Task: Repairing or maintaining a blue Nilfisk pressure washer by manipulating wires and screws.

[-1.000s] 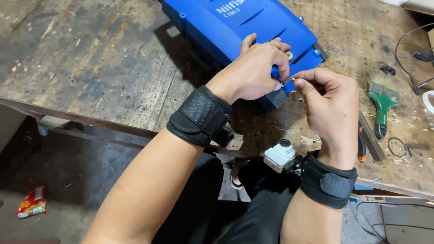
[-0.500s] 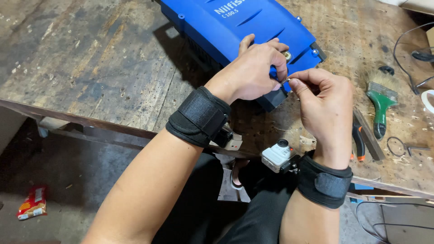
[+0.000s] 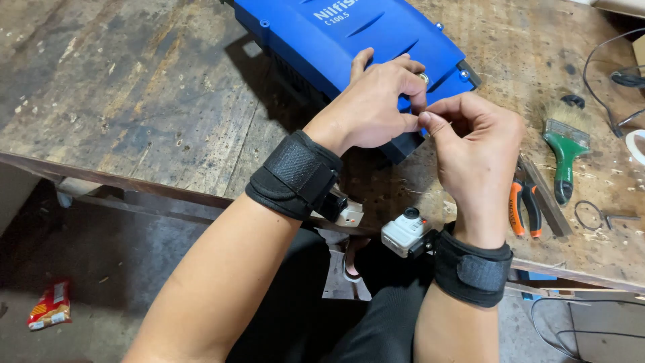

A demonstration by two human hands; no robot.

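A blue plastic machine housing (image 3: 349, 40) lies on a worn wooden workbench (image 3: 134, 101). My left hand (image 3: 376, 107) lies over the housing's near corner, its fingers curled against the edge beside a small brass-coloured fitting (image 3: 423, 77). My right hand (image 3: 477, 141) meets it from the right, thumb and forefinger pinched together at the left fingertips. What sits between the pinched fingers is too small to see. Both wrists wear black straps, and a small grey camera (image 3: 405, 232) is fixed to the right one.
A green-handled paintbrush (image 3: 564, 144) and orange-handled pliers (image 3: 523, 205) lie right of my right hand, with a wire ring (image 3: 591, 215) near the bench edge. Black cable (image 3: 605, 67) runs at the far right. A red packet (image 3: 48, 306) lies on the floor.
My right hand has shifted slightly up and left, closing against the left fingertips. The left hand stays on the housing corner.
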